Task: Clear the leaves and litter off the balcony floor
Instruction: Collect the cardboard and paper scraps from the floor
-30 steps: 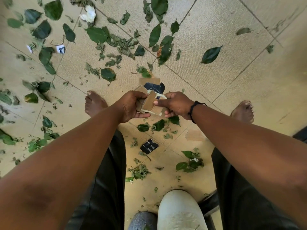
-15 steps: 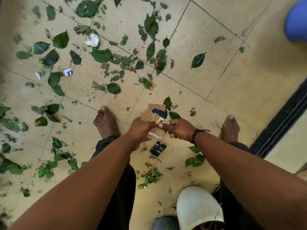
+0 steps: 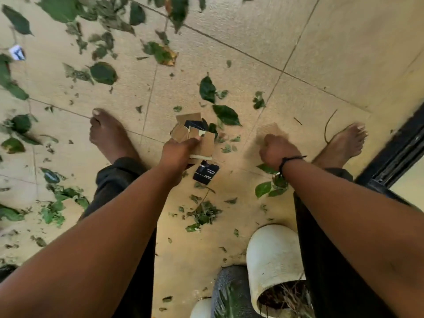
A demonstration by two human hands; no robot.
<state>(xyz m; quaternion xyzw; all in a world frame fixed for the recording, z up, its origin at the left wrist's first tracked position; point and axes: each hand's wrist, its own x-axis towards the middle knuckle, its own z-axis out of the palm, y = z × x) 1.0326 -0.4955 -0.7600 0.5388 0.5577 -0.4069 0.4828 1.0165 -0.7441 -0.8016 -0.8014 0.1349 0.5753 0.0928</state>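
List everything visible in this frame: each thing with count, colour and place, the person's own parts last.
cardboard scraps: a handful, brown with dark print, gripped in the left hand
black card: one, on the floor just below the left hand
cardboard piece: one, tan, on the floor by the right hand
leaves: many, green, scattered mostly left and centre
white paper scrap: one, far left
white pot: one, on its side, bottom right
floor: beige tiles
door track: black, right edge
feet: two, bare
left hand: centre
right hand: curled, reaching toward the cardboard piece; whether it holds anything is hidden
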